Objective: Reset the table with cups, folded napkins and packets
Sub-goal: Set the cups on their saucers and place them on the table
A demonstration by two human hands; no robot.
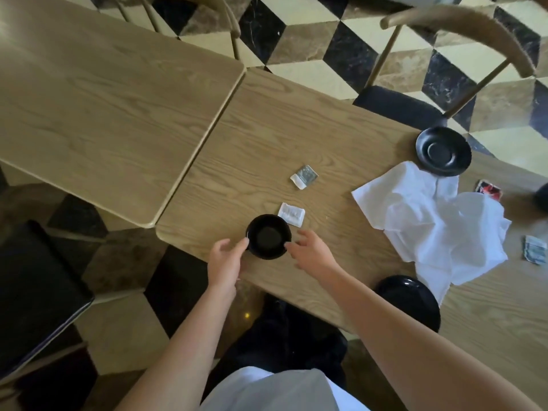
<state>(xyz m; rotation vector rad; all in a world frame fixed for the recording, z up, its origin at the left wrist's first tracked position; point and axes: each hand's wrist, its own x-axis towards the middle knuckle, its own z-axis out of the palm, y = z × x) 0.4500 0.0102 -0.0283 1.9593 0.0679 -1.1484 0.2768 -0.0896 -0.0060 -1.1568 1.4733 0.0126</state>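
A small black cup [269, 237] stands upright near the near left corner of the worktop [296, 129], close to its near edge. The left hand [226, 259] sits at the cup's left side, fingers loosely spread, a fingertip touching or almost touching the rim. The right hand [311, 252] hovers at the cup's right side, fingers relaxed and slightly apart, holding nothing; whether it touches the cup cannot be told.

Just beyond the cup, almost touching its far right rim, lies a white packet [291, 214] with faint printing too blurred to read. Farther toward the middle of the worktop lies a grey and white packet [304, 176], its marking also unreadable.

To the right, a crumpled white napkin [439, 226] spreads unfolded over the worktop. A black saucer [443, 150] rests by the far edge, touching the napkin's far corner. A second black dish [410, 301] overhangs the near edge, its right side under the napkin's tip. A red and black packet [489, 189] peeks out beside the napkin, and a pale grey packet [535, 253] lies at the right; no writing on either is legible.

A second, bare table [103, 99] abuts the worktop's left edge.
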